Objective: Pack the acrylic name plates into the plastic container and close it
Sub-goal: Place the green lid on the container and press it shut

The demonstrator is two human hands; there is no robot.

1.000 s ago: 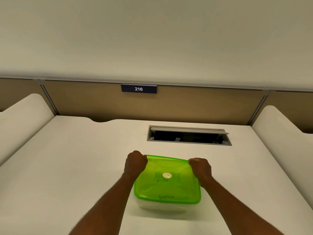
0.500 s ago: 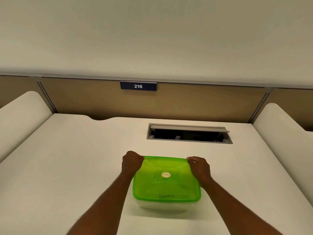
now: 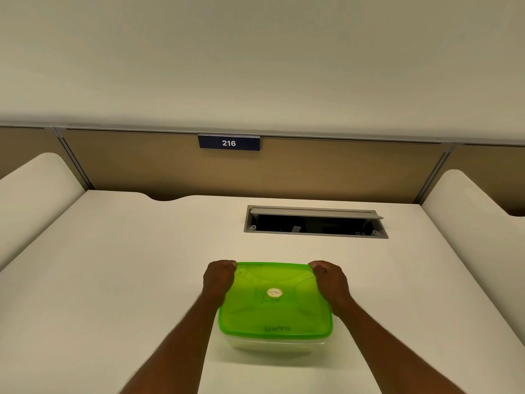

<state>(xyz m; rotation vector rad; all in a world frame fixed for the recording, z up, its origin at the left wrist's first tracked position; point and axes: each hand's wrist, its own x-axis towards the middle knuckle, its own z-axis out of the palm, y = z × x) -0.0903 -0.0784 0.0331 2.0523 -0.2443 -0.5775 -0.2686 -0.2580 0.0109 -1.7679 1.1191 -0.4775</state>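
Container (image 3: 274, 344) first: a clear-walled plastic tub sitting on the pale desk (image 3: 113, 280), near the front edge and just short of the open cable hatch (image 3: 315, 223) set into the desktop. By the look of it the task is nearly over, since the lid is already on and no name plates lie loose anywhere on the desk; I judge they are inside, though the cloudy wall shows nothing I can make out. What seems left is seating the far corners and letting go.

Green lid (image 3: 274, 302) next: translucent, with rounded corners, covering the whole tub and lying level along its near rim. Whether the far edge has snapped down fully I cannot tell, because the hands cover both corners.

Left hand (image 3: 218, 278) is curled into a fist-like clamp on the far left corner of the lid, fingers folded over the rim. Right hand (image 3: 329, 281) does the same on the far right corner, fingers closed on the edge.

Smallest marks: a round pale sticker (image 3: 274, 292) at the lid's centre, dark handwriting just below it, and a second scrawled word near the front edge, neither clearly legible
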